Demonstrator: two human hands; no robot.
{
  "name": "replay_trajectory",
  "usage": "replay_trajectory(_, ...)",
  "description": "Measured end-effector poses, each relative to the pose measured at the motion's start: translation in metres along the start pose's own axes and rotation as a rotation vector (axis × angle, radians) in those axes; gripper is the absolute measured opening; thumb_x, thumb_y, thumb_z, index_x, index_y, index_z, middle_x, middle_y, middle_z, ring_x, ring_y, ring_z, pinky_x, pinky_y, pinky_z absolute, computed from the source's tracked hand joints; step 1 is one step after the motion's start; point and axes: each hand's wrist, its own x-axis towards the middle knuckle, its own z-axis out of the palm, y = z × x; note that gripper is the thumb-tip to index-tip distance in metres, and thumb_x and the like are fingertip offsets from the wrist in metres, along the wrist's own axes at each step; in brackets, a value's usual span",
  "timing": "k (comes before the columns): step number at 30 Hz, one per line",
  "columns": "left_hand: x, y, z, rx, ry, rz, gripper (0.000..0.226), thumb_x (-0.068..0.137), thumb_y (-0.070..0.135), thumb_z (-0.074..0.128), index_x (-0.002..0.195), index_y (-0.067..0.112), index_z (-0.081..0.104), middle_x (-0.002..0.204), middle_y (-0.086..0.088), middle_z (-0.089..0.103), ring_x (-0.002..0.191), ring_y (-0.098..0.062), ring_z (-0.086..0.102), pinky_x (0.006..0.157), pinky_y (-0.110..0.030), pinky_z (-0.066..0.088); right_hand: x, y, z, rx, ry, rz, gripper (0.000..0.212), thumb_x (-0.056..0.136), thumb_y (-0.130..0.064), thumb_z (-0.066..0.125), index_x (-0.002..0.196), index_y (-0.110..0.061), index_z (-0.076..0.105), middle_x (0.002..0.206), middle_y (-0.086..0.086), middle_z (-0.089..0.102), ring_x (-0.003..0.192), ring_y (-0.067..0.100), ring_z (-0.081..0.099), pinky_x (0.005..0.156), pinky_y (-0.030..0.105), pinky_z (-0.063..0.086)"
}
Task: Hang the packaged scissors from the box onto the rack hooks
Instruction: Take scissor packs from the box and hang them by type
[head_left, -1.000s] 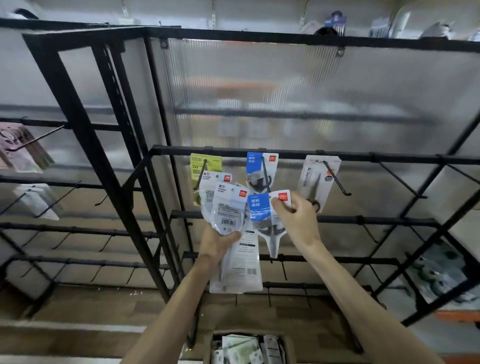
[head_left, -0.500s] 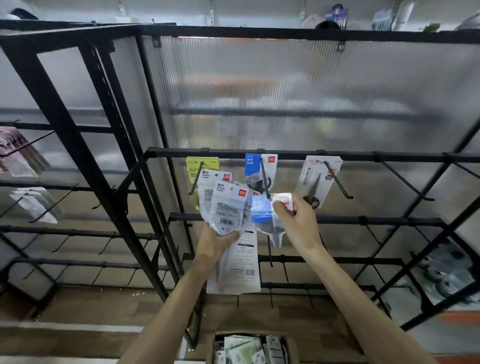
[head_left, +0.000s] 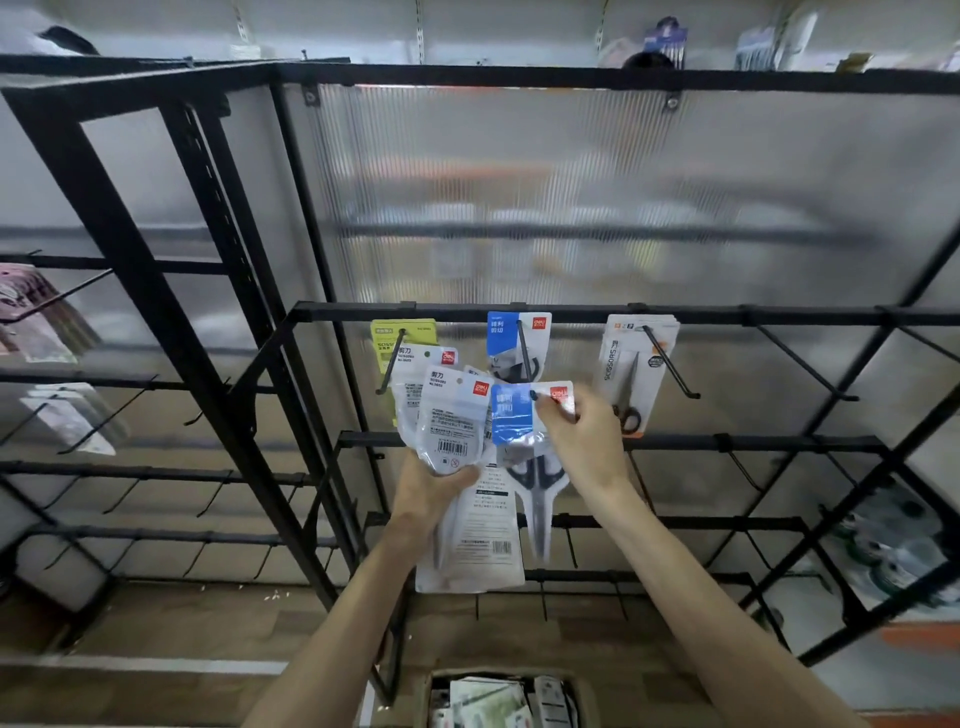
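Packaged scissors (head_left: 511, 415) on a blue card are pinched at the top by my right hand (head_left: 584, 441), right at the tip of the middle hook (head_left: 523, 353), seemingly not yet slid on. Three hooks already carry hung packs (head_left: 631, 358). My left hand (head_left: 431, 493) grips a fan of white packs (head_left: 452, 421), and the box (head_left: 434, 686) below holds more: I judge we're early.

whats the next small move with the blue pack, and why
Probably ease the held blue pack onto the middle hook and slide it back: the right hand pinches its top right at the hook's tip, and a matching pack already hangs there.
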Motion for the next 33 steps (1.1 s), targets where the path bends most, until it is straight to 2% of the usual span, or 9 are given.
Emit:
replay_trajectory(6, -0.001, 0.001, -0.001, 0.007, 0.008, 0.018, 0.037, 0.079, -0.001, 0.081, 0.110, 0.014, 0.066, 0.094, 0.003, 0.075, 0.072, -0.004, 0.074, 0.057, -0.016, 0.056, 0.037, 0.000, 0.014, -0.105, 0.024, 0.050, 0.017, 0.102, -0.024, 0.053, 0.090, -0.014, 0.057, 0.078, -0.008, 0.056, 0.070, 0.004, 0.053, 0.058, 0.015, 0.037)
replay_trajectory(14, -0.007, -0.011, -0.013, 0.011, 0.023, 0.061, 0.039, 0.080, 0.004, 0.082, 0.112, 0.019, 0.066, 0.105, 0.000, 0.077, 0.095, -0.020, 0.075, 0.082, -0.041, 0.063, 0.110, 0.022, 0.032, -0.098, 0.040, 0.124, 0.035, 0.098, -0.031, 0.060, 0.068, -0.016, 0.052, 0.064, -0.003, 0.050, 0.059, 0.011, 0.041, 0.062, 0.029, 0.034)
replay_trajectory(17, -0.012, -0.013, -0.020, 0.003, 0.025, 0.050, 0.043, 0.080, 0.001, 0.081, 0.116, 0.017, 0.065, 0.108, 0.000, 0.077, 0.096, -0.020, 0.075, 0.079, -0.039, 0.063, 0.126, 0.022, 0.035, -0.161, 0.052, 0.144, 0.033, 0.099, -0.031, 0.059, 0.069, -0.017, 0.054, 0.063, -0.004, 0.052, 0.061, 0.013, 0.045, 0.059, 0.027, 0.032)
replay_trajectory(19, -0.017, -0.013, -0.023, 0.003, 0.034, 0.055, 0.042, 0.080, -0.001, 0.080, 0.116, 0.015, 0.066, 0.106, 0.001, 0.077, 0.094, -0.017, 0.075, 0.072, -0.029, 0.062, 0.130, 0.022, 0.036, -0.224, 0.067, 0.147, 0.029, 0.100, -0.030, 0.057, 0.074, -0.016, 0.059, 0.069, -0.002, 0.058, 0.067, 0.017, 0.052, 0.060, 0.029, 0.036)
replay_trajectory(22, -0.028, -0.011, -0.027, -0.002, 0.038, 0.081, 0.039, 0.081, -0.002, 0.079, 0.115, 0.012, 0.066, 0.102, 0.000, 0.077, 0.090, -0.015, 0.076, 0.066, -0.022, 0.060, 0.114, 0.027, 0.034, -0.274, 0.141, 0.113, 0.011, 0.100, -0.016, 0.054, 0.105, -0.011, 0.063, 0.097, 0.002, 0.065, 0.090, 0.020, 0.062, 0.076, 0.037, 0.053)
replay_trajectory(24, -0.033, -0.011, -0.028, -0.048, 0.027, 0.087, 0.038, 0.083, 0.000, 0.079, 0.116, 0.010, 0.064, 0.101, -0.003, 0.077, 0.088, -0.019, 0.077, 0.067, -0.027, 0.061, 0.080, 0.028, 0.031, -0.206, 0.156, 0.100, 0.023, 0.099, -0.016, 0.057, 0.122, -0.011, 0.056, 0.113, 0.000, 0.058, 0.102, 0.017, 0.058, 0.087, 0.038, 0.054)
replay_trajectory(26, -0.037, -0.011, -0.029, -0.104, 0.011, 0.075, 0.038, 0.083, 0.003, 0.080, 0.117, 0.010, 0.064, 0.103, -0.005, 0.078, 0.090, -0.023, 0.077, 0.071, -0.035, 0.063, 0.038, 0.034, 0.031, -0.128, 0.037, 0.164, 0.029, 0.098, -0.025, 0.059, 0.124, -0.012, 0.052, 0.119, 0.002, 0.057, 0.099, 0.014, 0.055, 0.082, 0.031, 0.051)
replay_trajectory(29, -0.042, -0.014, -0.027, -0.129, 0.012, 0.065, 0.042, 0.080, 0.008, 0.084, 0.117, 0.013, 0.065, 0.105, -0.005, 0.078, 0.093, -0.025, 0.076, 0.080, -0.045, 0.063, -0.015, 0.029, 0.031, -0.096, -0.223, 0.280, 0.035, 0.094, -0.040, 0.063, 0.119, -0.018, 0.051, 0.108, -0.003, 0.061, 0.090, 0.006, 0.056, 0.067, 0.022, 0.040)
replay_trajectory(33, -0.055, -0.021, -0.016, -0.136, -0.023, 0.067, 0.040, 0.079, 0.004, 0.085, 0.114, 0.012, 0.068, 0.103, -0.006, 0.078, 0.090, -0.023, 0.077, 0.076, -0.038, 0.064, -0.042, 0.028, 0.041, -0.053, -0.249, 0.282, 0.027, 0.087, -0.031, 0.075, 0.095, -0.022, 0.050, 0.088, -0.013, 0.056, 0.085, 0.004, 0.057, 0.062, 0.015, 0.043)
